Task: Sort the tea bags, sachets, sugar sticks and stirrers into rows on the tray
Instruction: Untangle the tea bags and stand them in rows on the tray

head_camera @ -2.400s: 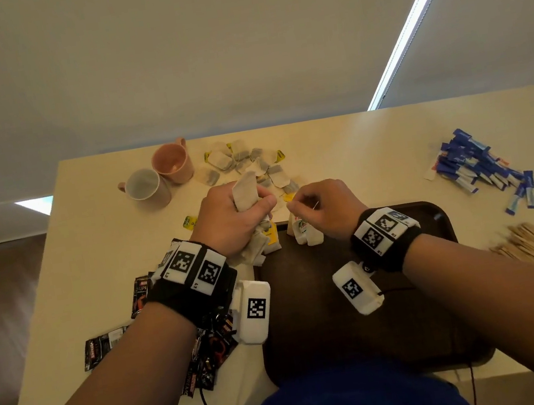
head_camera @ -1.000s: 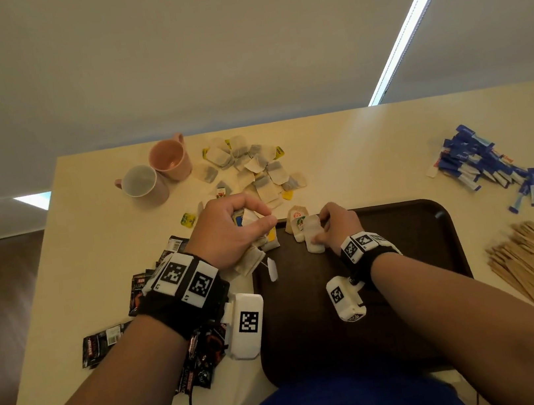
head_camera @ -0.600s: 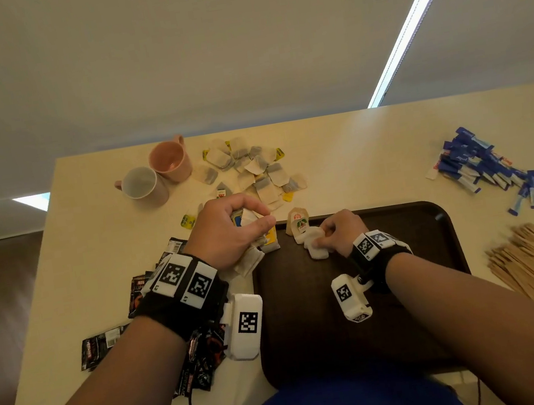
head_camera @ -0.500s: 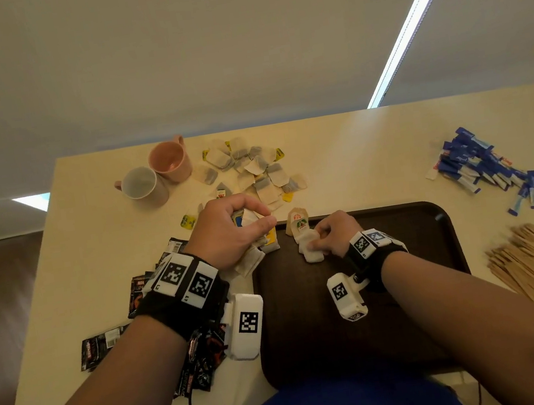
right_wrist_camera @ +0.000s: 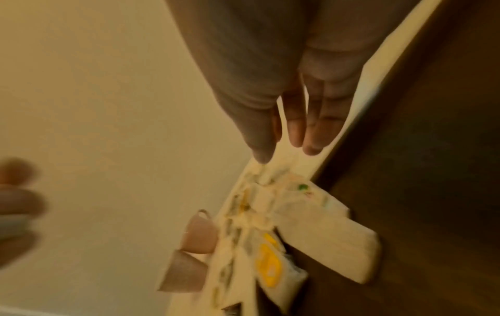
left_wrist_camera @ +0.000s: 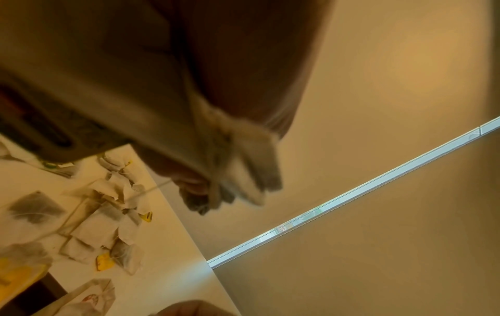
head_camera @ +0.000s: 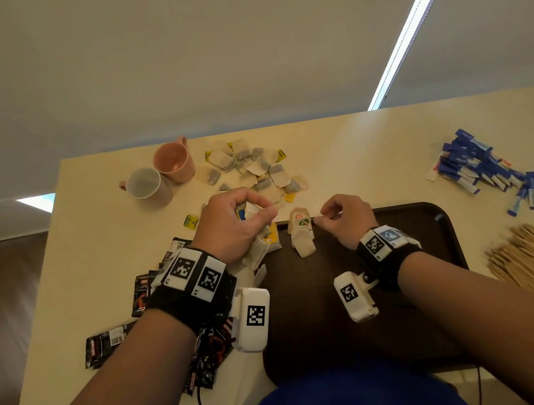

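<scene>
The left hand [head_camera: 234, 228] holds a clutch of tea bags [head_camera: 259, 250] in a closed grip at the far-left corner of the tray [head_camera: 361, 309], just left of the few laid tea bags [head_camera: 302, 235] starting a row there. The right hand [head_camera: 348, 219] is just right of those bags, thumb and forefinger pinched; whether on a string, I cannot tell. The laid bags' long axes run from the far rim toward the person, so the right hand seems nearer for the next placement.
</scene>
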The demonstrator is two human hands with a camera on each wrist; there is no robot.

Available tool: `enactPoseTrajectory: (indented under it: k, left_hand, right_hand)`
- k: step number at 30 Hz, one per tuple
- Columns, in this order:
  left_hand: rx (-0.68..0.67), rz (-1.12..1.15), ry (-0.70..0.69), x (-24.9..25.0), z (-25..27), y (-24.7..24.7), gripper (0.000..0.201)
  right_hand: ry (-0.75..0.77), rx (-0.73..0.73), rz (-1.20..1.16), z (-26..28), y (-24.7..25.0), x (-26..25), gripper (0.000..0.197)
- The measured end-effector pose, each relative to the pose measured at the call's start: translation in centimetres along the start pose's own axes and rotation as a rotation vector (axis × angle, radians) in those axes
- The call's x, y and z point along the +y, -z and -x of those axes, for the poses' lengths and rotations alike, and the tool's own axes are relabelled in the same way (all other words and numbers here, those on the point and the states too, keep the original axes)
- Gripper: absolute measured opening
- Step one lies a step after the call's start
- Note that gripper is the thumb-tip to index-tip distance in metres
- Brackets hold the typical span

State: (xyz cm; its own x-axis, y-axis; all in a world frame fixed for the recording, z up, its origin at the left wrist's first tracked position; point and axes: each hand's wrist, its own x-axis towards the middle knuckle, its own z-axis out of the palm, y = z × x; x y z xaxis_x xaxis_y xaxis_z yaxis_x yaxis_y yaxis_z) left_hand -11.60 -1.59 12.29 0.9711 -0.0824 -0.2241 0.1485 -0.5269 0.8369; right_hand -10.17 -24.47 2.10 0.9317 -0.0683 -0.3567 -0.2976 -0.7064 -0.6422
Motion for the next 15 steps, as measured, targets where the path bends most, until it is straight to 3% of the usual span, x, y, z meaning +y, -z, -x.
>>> enactPoseTrajectory:
  k: [3,7,15]
  left_hand:
    - [0.062,0.021,0.016,0.5,-0.4,-0.3,0.008]
    - [0.165,0.035,0.045,1.4,-0.9,-0.6,0.013]
    - [0.266,0.061,0.054,1.8,-0.6,-0.6,0.015]
  right_hand:
    - [0.202,-0.043,-0.105,2.1,2.7,-3.9,0.022]
    - [0.370,-0.279,-0.267,5.3,4.6,-9.3,0.046]
    - [0.231,-0.427,-0.433,6.7,3.6,-10.9,0.026]
